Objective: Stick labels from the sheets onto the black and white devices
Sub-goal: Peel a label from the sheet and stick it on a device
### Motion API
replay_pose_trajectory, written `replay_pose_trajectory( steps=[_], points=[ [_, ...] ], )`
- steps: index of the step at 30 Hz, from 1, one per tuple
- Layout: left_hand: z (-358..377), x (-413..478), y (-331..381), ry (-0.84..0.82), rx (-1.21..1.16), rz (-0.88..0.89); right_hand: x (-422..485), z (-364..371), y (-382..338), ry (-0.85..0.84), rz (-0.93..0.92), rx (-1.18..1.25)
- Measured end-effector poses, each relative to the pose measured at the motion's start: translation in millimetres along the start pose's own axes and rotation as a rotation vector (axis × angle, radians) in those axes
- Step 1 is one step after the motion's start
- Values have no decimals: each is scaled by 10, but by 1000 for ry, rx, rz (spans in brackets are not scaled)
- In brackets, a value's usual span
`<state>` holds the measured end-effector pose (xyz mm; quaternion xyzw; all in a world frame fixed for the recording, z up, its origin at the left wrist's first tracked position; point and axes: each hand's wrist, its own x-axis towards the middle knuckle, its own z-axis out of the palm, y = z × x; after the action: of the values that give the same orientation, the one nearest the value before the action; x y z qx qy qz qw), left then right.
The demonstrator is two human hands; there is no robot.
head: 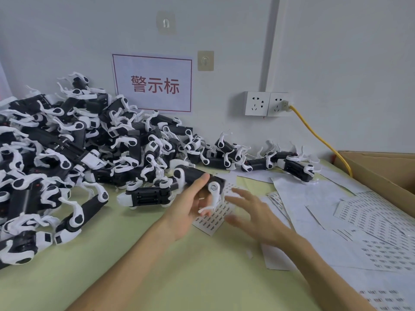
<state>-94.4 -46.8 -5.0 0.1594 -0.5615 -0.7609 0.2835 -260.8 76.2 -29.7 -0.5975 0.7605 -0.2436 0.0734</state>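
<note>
The left hand (187, 209) grips one black and white device (194, 175) lifted off the table (157, 254), thumb on top and the other fingers wrapped beneath it, at twelve o'clock of a small label sheet (207, 224). The right hand (253, 213) hovers at three o'clock of that sheet, its fingers (238, 194) spread apart and holding nothing I can make out; blur hides whether a label clings to a fingertip. This looks like the label-picking step. Next, the right hand likely needs to peel one label and press it flat onto the held device. The pile of devices (56, 153) lies at nine o'clock, and loose sheets (370, 223) at three o'clock.
</note>
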Motion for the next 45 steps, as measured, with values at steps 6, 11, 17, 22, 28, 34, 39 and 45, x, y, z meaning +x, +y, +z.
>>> replay_pose_trajectory(
  steps=[6, 11, 17, 22, 28, 34, 39, 45],
  points=[
    [-86, 41, 89, 200, -31, -1, 6, 118, 28, -133, 36, -58],
    [-144, 45, 112, 221, -4, -88, 71, 93, 86, -9, 94, -46],
    [-158, 34, 136, 155, -83, -194, 105, 138, 248, 3, 190, -158],
    [-208, 42, 99, 110, -158, -251, 114, 155, 292, -16, 183, -139],
    [-218, 38, 90, 55, -231, -272, 148, 140, 214, 80, 166, -42],
    [-149, 39, 78, 69, -391, -258, 83, 81, 148, 186, 38, 64],
    [-120, 22, 11, 7, -432, -243, 38, 56, 64, 332, -155, 203],
    [-72, 18, -40, -60, -397, -248, 25, 58, 23, 356, -108, 236]
  ],
)
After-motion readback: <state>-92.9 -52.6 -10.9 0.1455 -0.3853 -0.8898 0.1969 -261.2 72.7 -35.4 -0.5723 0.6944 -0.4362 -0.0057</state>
